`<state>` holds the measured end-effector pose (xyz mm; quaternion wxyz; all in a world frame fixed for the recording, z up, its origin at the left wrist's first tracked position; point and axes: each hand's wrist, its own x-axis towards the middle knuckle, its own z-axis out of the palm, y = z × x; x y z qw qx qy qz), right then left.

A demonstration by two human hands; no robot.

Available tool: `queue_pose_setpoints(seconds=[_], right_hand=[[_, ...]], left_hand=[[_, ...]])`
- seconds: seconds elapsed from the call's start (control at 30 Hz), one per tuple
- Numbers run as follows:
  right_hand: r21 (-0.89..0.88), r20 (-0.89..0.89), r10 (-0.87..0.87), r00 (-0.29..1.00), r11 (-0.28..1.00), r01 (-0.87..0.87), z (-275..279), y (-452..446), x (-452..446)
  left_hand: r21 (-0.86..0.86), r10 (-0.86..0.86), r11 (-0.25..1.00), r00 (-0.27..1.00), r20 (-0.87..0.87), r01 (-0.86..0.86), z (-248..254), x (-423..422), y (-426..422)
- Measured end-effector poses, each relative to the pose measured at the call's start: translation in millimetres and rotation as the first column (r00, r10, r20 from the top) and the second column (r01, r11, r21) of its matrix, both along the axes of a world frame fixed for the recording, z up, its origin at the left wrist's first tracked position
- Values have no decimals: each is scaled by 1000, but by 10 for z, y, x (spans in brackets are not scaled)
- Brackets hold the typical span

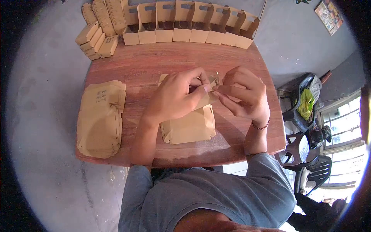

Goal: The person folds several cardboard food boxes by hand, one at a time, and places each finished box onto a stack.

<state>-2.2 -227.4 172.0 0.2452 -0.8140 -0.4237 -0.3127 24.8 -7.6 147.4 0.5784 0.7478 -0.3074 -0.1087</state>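
Note:
A flat cardboard box blank (188,125) lies on the wooden table in front of me, partly covered by my hands. Above it, a thin, shiny, see-through film (212,78) catches the light between my fingers. My left hand (179,94) is closed, thumb and fingertips pinching the film's left side. Close by on the right, my right hand (243,92) pinches its near edge with curled fingers. The fingertips of both hands almost meet. Where exactly the film ends and the cardboard begins I cannot make out.
A stack of flat cardboard blanks (100,123) with printed lettering lies on the left of the table (143,62). Folded carriers with handle holes (185,23) stand in a row along the far edge. More folded cardboard (96,40) is piled far left. Chairs (303,104) stand to the right.

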Motion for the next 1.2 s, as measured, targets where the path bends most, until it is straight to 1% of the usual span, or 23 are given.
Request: queue_pose_setpoints(seconds=[0.03, 0.1, 0.17, 0.23, 0.3, 0.37, 0.43, 0.47, 0.53, 0.6, 0.67, 0.73, 0.8, 0.83, 0.87, 0.9, 0.97, 1.0, 1.03, 1.07, 1.1, 1.13, 1.2], right_hand=[[1, 0, 2, 1000, 1000, -2, 13, 13, 1], [113, 4, -9, 1000, 994, 9, 36, 45, 3], [116, -13, 28, 1000, 993, -26, 20, 41, 50], [119, -27, 66, 997, 991, -62, -16, 21, 80], [90, -148, 109, 983, 991, -96, -51, -21, 86], [73, -182, 119, 976, 991, -108, -49, -55, 83], [56, -219, 129, 967, 991, -119, -43, -73, 77], [71, -238, 129, 963, 991, -115, -41, -78, 74], [87, -257, 131, 957, 990, -112, -38, -69, 60], [160, -386, 88, 918, 987, -28, -30, -40, 18], [183, -396, 74, 915, 983, -1, -32, -3, -13], [206, -406, 60, 912, 978, 27, -46, 4, -1], [181, -520, 147, 841, 982, -59, -74, -21, 70], [184, -521, 148, 840, 981, -59, -76, -41, 77], [111, -569, 108, 816, 992, -54, -79, -66, 81], [37, -611, 64, 789, 998, -52, -83, -78, 83], [51, -604, 77, 793, 997, -58, -78, -49, 87], [62, -595, 89, 799, 996, -65, -75, -32, 88], [64, -596, 90, 798, 996, -65, -78, -16, 89], [62, -545, 93, 833, 996, -71, -84, 1, 90], [61, -492, 97, 865, 995, -77, -90, 16, 91], [63, -495, 100, 863, 995, -79, -116, 26, 100], [74, -367, 96, 925, 995, -74, -182, 45, 132]], left_hand=[[5, 13, 1000, 1000, 15, -13, 21, -9, 4], [10, 28, 1000, 999, 30, -28, 58, -24, 16], [31, 22, 999, 993, 119, -26, 89, -33, 34], [40, 18, 999, 993, 118, -23, 99, -44, 39], [49, 13, 999, 993, 120, -19, 116, -63, 46], [39, -36, 999, 989, 143, 31, 133, -95, 50], [1, -18, 1000, 983, 184, 19, 124, -105, 32], [-38, -1, 999, 975, 221, 9, 119, -107, 23], [-42, -2, 999, 976, 220, 11, 118, -112, 13], [-45, -5, 999, 976, 216, 16, 131, -127, 23], [8, -21, 1000, 988, 154, 20, 174, -145, 57], [15, -21, 1000, 982, 187, 19, 152, -149, 73], [22, -22, 1000, 976, 218, 18, 156, -159, 85], [78, -37, 997, 958, 284, 15, 181, -171, 91], [134, -55, 991, 935, 349, 9, 192, -178, 96], [136, -57, 991, 936, 348, 9, 186, -190, 92], [134, -16, 990, 914, 406, -43, 165, -230, 69], [136, -16, 990, 914, 405, -42, 155, -239, 57], [130, 25, 986, 861, 507, -105, 142, -247, 45], [117, 64, 979, 795, 603, -167, 128, -250, 42], [120, 64, 978, 797, 600, -168, 117, -246, 52], [156, 53, 972, 815, 577, -174, 106, -234, 72], [194, 46, 964, 835, 549, -180, 111, -200, 111]])
